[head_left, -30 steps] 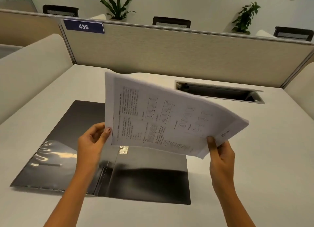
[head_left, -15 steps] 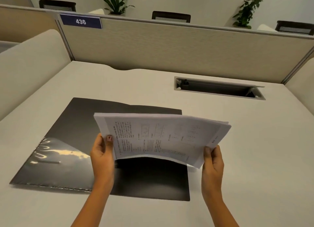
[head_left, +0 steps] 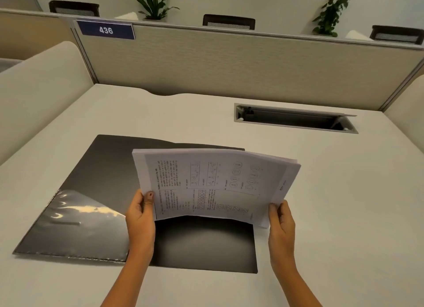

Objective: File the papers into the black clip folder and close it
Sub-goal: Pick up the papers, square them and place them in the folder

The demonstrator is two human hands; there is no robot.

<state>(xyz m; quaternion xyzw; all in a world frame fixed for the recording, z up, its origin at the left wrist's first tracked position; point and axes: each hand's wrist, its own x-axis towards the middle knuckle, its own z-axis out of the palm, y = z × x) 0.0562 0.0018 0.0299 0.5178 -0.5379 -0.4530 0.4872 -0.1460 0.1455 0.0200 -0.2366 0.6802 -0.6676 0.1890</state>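
The black clip folder (head_left: 91, 180) lies open and flat on the desk, its left half shiny with a clear pocket. A stack of printed papers (head_left: 215, 185) hangs just above the folder's right half, bowed upward in the middle. My left hand (head_left: 140, 212) pinches the stack's near left corner. My right hand (head_left: 281, 221) grips its near right corner. The papers and my left hand hide the spine and the clip.
The pale desk (head_left: 332, 203) is walled by beige partitions at the back and sides. A cable slot (head_left: 293, 118) with a raised lid opens at the back right. A sign reading 436 (head_left: 106, 30) hangs on the back partition.
The stack has come down from a raised, tilted hold to nearly flat just above the folder's right half. Both hands lowered with it and moved toward the middle.
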